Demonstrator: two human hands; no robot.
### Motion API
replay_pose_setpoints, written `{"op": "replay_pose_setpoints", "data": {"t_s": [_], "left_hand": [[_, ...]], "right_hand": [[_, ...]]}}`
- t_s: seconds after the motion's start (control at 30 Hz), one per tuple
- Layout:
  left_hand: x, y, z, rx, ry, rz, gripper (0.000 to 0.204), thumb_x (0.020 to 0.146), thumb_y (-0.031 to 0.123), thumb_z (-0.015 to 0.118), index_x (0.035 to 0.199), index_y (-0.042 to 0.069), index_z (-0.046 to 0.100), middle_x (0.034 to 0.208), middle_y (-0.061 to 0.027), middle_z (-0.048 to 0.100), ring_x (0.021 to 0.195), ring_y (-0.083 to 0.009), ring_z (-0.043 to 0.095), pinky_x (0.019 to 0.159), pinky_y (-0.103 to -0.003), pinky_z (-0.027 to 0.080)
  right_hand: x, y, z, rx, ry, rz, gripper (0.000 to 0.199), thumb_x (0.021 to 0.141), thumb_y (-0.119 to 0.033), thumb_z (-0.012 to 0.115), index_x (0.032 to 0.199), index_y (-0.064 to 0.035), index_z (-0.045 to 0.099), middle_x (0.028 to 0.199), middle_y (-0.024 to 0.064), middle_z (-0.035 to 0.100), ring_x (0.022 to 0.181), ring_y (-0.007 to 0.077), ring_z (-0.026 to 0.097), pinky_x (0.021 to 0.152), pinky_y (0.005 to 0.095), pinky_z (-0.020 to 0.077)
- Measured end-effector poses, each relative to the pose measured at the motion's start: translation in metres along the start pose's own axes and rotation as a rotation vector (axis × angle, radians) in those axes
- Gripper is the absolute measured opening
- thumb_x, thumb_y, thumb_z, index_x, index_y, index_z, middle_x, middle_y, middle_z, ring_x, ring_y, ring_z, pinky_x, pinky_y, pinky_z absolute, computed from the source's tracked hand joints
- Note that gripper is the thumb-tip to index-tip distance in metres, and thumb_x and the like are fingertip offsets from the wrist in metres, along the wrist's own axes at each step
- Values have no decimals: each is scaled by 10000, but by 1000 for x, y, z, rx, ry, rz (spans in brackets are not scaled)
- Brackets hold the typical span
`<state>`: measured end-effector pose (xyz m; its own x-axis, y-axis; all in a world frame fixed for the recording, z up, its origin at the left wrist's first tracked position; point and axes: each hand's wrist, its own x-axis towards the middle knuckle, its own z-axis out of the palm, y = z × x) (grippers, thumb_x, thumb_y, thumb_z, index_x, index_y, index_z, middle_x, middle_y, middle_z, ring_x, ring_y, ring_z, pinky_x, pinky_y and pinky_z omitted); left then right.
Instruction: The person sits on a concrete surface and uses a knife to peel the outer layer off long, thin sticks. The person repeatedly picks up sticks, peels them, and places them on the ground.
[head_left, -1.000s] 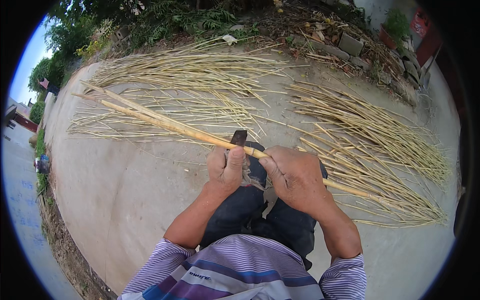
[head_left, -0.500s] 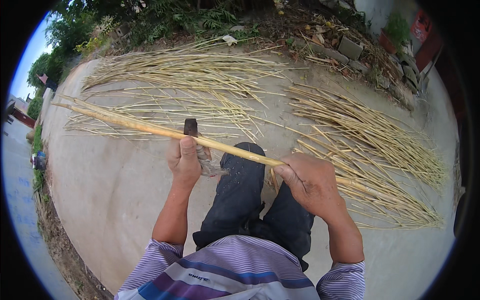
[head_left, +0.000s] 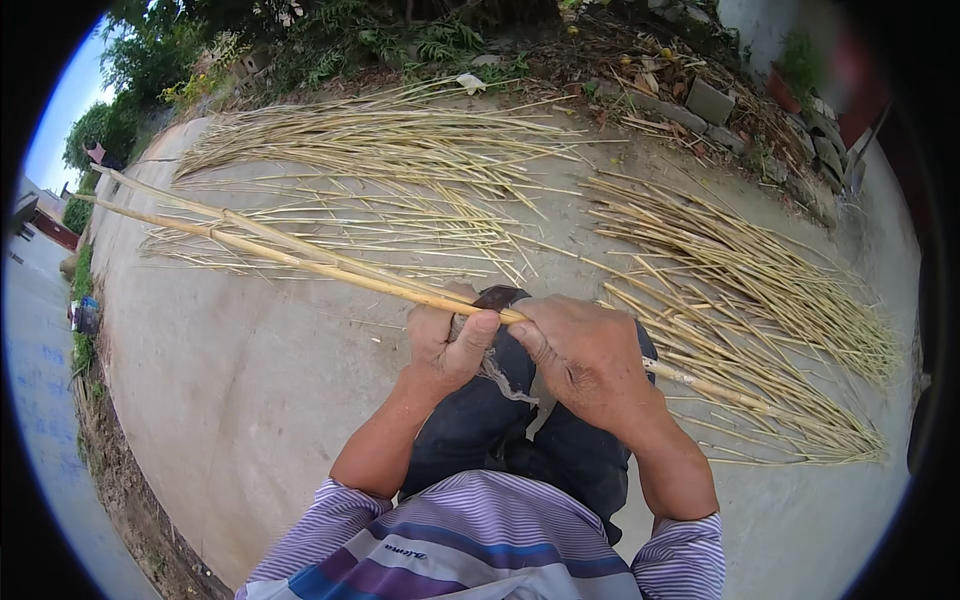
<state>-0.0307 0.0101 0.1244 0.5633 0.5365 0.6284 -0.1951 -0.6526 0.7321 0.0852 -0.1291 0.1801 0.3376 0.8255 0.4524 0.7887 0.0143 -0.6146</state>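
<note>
Over my knees I hold a long pale-tan stalk (head_left: 390,287), split at its left part into two long prongs that spread apart toward the far left. My right hand (head_left: 595,355) is closed round it, and the stalk's other end comes out past that hand to the right. Just beside it, my left hand (head_left: 440,345) grips a knife with a short dark blade (head_left: 498,297) and has its thumb pressed along the stalk. Ragged grey cloth (head_left: 490,372) hangs from the knife's handle, which the fingers mostly hide. The blade sits against the stalk between both hands.
Thin stalks (head_left: 370,135) lie spread on the concrete ground (head_left: 190,380) ahead to the left. Another pile of stalks (head_left: 740,270) lies to the right, close to my right arm. Plants, dry litter and a loose block (head_left: 710,102) line the far edge.
My left hand and the knife have moved right along the stalk, up to my right hand. The two prongs now stand farther apart, and the split runs closer to the hands.
</note>
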Motion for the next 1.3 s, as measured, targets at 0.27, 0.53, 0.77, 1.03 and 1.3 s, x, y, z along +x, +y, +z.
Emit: {"op": "replay_pose_setpoints", "data": {"t_s": [0.27,0.53,0.77,1.03,1.3], "left_hand": [[-12,3,13,-234,-37,-245,471,975,456,553,913,-8,614,682,-55,598,595,-151,568,545,-289,445],[-7,-16,3,10,-115,-27,445,978,441,546,856,15,591,693,-93,559,616,-212,544,558,-326,420],[-7,-11,-12,-137,-234,-193,467,960,472,577,842,20,589,626,-20,567,606,-119,561,559,-272,432],[-7,-25,-34,-388,60,-430,415,980,428,560,887,25,589,647,-28,594,600,-117,570,552,-276,442],[-10,-21,-26,-352,78,-514,408,953,411,613,865,13,602,658,-65,596,591,-149,577,541,-307,440]], "right_hand": [[-4,5,-1,-71,-41,-2,142,920,-211,611,928,-70,594,764,109,632,649,317,630,548,405,491],[-3,6,2,-36,-7,-27,155,905,-207,628,975,-73,596,760,105,619,647,308,632,547,397,492],[-5,3,0,-69,-44,-33,109,897,-176,632,909,-68,617,717,106,600,646,318,613,552,399,478],[-8,9,-3,-56,-103,31,132,906,-188,617,919,-57,614,739,111,610,674,318,620,567,406,478],[-2,7,-6,-43,-171,78,155,918,-206,595,887,-56,572,742,140,602,675,349,613,580,428,481]]}}
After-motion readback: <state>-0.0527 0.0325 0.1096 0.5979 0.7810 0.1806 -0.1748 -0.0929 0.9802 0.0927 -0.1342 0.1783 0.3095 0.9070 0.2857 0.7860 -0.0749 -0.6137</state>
